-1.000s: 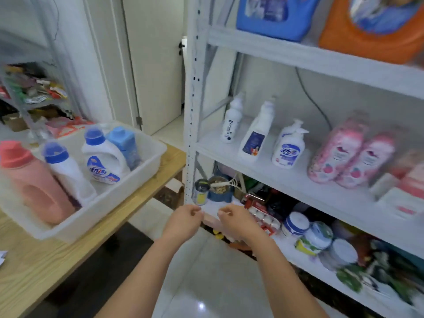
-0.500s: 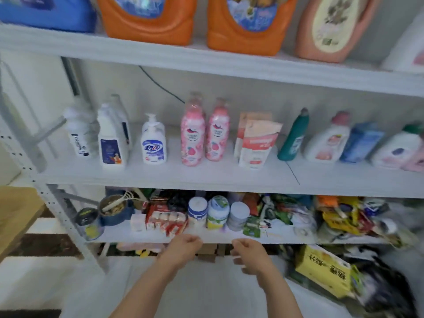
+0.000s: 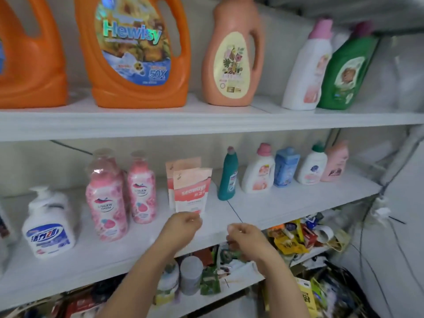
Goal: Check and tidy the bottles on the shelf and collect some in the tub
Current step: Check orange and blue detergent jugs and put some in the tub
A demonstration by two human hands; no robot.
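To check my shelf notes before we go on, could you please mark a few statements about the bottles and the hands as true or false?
1. The teal bottle stands upright on the middle shelf, right of the pouches. True.
2. The left hand grips one of the pink bottles. False: it holds no bottle and is in front of the shelf edge, below the pouches.
3. The orange jug with the Hewisy label stands on the top shelf. True.
4. The green bottle stands on the middle shelf. False: it is on the top shelf, at the right end.
5. The pump bottle lies on its side. False: it stands upright.
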